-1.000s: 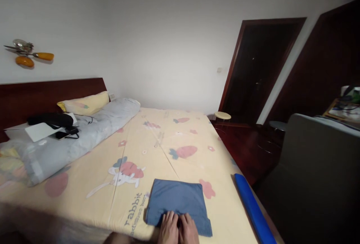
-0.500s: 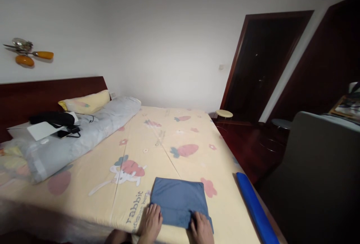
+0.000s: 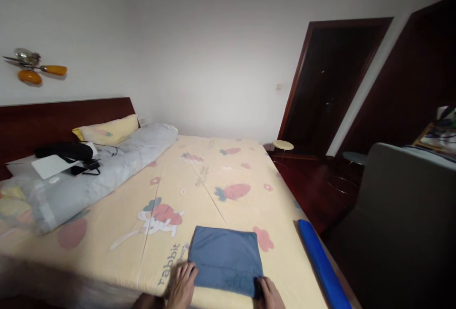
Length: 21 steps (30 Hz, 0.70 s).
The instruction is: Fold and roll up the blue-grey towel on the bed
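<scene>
Folded blue cloth [image 3: 226, 260] flat near bed's [image 3: 199, 190] front edge (long axis crosswise), left hand [image 3: 181, 284] and right hand [image 3: 271, 294] open-fingered at its near corners, clasping nothing.

Head camera looks forward and down – over the bed [image 3: 213, 176].

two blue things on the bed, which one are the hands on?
The folded blue cloth: left hand and right hand sit at its near corners. The blue roll lies untouched along the bed's right edge.
</scene>
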Motion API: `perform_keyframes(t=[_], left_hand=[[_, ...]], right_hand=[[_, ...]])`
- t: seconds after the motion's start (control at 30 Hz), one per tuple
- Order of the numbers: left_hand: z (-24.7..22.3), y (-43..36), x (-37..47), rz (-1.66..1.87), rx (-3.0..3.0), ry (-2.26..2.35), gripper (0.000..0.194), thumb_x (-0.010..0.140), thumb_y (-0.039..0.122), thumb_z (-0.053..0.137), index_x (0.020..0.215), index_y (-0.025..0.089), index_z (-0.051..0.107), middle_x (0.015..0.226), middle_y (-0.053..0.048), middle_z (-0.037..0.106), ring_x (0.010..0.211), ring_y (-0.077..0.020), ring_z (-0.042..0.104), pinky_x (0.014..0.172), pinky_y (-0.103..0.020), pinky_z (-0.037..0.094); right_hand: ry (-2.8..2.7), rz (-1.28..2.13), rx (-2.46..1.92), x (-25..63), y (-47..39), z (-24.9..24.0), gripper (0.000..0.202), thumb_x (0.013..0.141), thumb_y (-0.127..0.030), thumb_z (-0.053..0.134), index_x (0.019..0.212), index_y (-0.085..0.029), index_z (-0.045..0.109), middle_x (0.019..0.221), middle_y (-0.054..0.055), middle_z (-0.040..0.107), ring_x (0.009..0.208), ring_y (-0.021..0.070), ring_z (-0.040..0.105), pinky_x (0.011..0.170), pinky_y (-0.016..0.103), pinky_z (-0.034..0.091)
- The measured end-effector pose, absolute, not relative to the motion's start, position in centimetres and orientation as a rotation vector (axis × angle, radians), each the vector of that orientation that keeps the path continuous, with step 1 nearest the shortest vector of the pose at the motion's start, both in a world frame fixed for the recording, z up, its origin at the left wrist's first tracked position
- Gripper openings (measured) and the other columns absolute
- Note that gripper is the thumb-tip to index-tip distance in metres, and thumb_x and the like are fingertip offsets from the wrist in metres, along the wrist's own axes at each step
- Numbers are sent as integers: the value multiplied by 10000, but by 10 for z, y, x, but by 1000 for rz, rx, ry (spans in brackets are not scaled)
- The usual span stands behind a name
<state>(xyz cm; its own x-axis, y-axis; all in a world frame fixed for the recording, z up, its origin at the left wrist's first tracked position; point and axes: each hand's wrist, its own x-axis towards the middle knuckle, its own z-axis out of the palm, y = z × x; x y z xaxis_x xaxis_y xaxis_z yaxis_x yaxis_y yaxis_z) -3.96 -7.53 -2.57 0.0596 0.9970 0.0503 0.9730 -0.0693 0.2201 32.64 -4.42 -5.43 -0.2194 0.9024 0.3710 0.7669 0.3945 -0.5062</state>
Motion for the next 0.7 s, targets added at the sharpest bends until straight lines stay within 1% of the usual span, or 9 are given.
perform_keyframes(t=[0.1, 0.2, 0.33, 0.43, 0.5, 0.6, 0.7], left_hand=[[-28, -80, -45, 264, 2175, 1976, 712, 706, 5, 375, 1331, 333, 468, 1451, 43, 499, 1354, -159, 377, 1144, -365, 228], [-19, -78, -45, 275, 2133, 1965, 713, 688, 11, 376, 1315, 335, 473, 1449, 42, 494, 1354, -157, 368, 1125, -360, 244], [7, -68, -38, 232, 2106, 1951, 643, 675, 12, 367, 1214, 323, 527, 1345, 21, 557, 1290, -157, 422, 1071, -348, 274], [24, -63, -34, 254, 2088, 1929, 555, 690, 24, 359, 1116, 314, 564, 1203, 22, 616, 1186, -156, 488, 1023, -326, 299], [30, -65, -34, 313, 2078, 1939, 476, 702, 43, 367, 1031, 308, 586, 1100, 27, 641, 1107, -163, 520, 1001, -323, 308], [34, -71, -37, 359, 2058, 1969, 388, 702, 77, 405, 960, 301, 589, 1021, 25, 654, 1056, -179, 537, 1006, -347, 303], [40, -74, -38, 288, 2013, 1996, 356, 691, 104, 439, 949, 295, 595, 1001, 19, 673, 1048, -199, 550, 982, -362, 331]], right_hand=[[-2088, 369, -1427, 333, -48, -49, 452, 753, -209, 508, 1194, -274, 585, 1193, 100, 659, 1044, 214, 649, 894, 326, 543], [-2059, 350, -1492, 332, -49, -43, 427, 751, -225, 522, 1167, -270, 607, 1160, 99, 672, 987, 217, 669, 855, 326, 555], [-2009, 214, -1529, 321, -48, -38, 409, 756, -211, 494, 1146, -269, 601, 1089, 83, 680, 883, 202, 677, 782, 317, 557], [-2006, 110, -1537, 319, -44, -36, 394, 726, -194, 481, 1084, -276, 625, 1011, 65, 696, 770, 190, 673, 711, 314, 549], [-2016, 80, -1554, 323, -40, -36, 369, 694, -211, 499, 1025, -282, 648, 985, 57, 705, 738, 189, 669, 699, 317, 544], [-2019, 113, -1595, 331, -37, -35, 319, 653, -274, 540, 943, -299, 669, 978, 49, 714, 797, 207, 676, 736, 334, 545], [-2002, 150, -1629, 333, -35, -33, 269, 663, -331, 523, 878, -297, 680, 953, 59, 719, 865, 233, 676, 756, 367, 553]])
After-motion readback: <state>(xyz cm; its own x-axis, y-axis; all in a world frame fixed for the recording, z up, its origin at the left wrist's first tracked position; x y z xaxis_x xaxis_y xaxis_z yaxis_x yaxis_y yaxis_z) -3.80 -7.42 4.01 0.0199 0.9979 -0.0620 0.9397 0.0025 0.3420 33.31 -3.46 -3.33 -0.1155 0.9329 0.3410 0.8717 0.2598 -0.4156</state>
